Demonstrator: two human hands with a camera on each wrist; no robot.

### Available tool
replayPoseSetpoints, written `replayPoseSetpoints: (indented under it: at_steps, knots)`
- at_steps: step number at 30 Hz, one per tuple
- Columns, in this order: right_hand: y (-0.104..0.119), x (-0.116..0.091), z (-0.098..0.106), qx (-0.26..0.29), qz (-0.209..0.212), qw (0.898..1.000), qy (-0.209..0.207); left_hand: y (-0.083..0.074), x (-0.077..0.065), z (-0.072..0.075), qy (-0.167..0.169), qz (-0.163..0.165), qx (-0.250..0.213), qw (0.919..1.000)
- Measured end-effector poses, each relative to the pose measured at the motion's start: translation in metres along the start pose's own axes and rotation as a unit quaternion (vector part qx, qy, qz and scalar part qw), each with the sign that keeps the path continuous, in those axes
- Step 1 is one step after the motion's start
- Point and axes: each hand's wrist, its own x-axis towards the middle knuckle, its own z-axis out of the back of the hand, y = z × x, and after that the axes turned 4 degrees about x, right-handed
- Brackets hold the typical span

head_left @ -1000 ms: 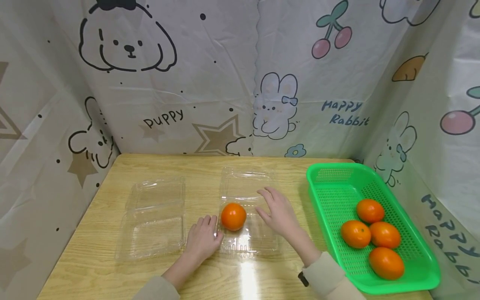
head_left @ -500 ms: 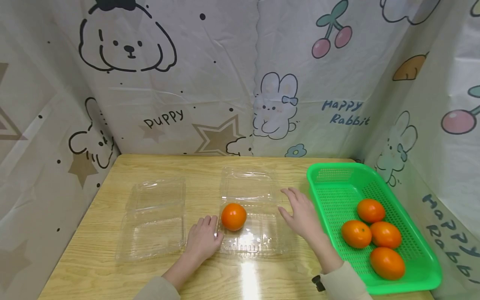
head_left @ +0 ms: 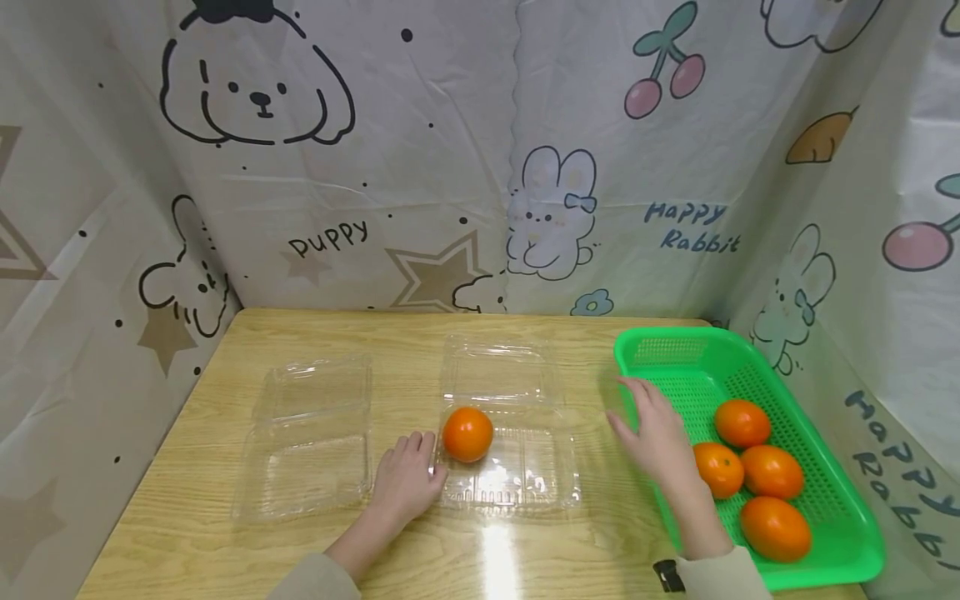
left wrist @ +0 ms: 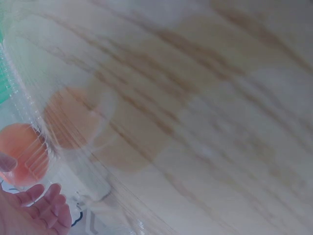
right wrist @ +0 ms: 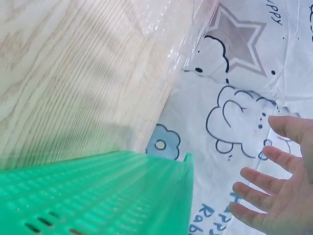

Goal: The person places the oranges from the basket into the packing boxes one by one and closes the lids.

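Observation:
One orange (head_left: 468, 434) sits at the left side of a clear plastic clamshell box (head_left: 543, 467), whose lid is folded back. My left hand (head_left: 408, 477) rests at that box's left edge, its fingers relaxed and its thumb at the rim. In the left wrist view the thumb is in front of the orange (left wrist: 23, 154), with a gap to the other fingers. My right hand (head_left: 660, 437) hovers over the left rim of a green basket (head_left: 847, 533), fingers spread and holding nothing. Several oranges (head_left: 772, 472) lie in the basket, one partly hidden by the right forearm.
A second clear clamshell box (head_left: 315, 475), lid folded back, lies on the left of the wooden table (head_left: 187, 467). Printed cloth walls (head_left: 420, 167) stand at the back and both sides.
My right hand has moved right, from above the middle box to the green basket's left rim. The left hand and the orange in the box have stayed in place.

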Motion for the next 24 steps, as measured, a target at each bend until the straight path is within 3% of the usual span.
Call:
replayPoseSetpoints:
  at_steps: [7, 24]
  knots:
    - [-0.016, -0.007, 0.007, 0.003, -0.012, 1.000, -0.007, 0.000, 0.000, 0.000, -0.003, 0.000, 0.002, 1.0000]
    - [-0.050, -0.024, 0.021, -0.017, -0.082, 0.996, 0.029, 0.000, 0.000, -0.001, 0.001, 0.003, 0.003, 1.0000]
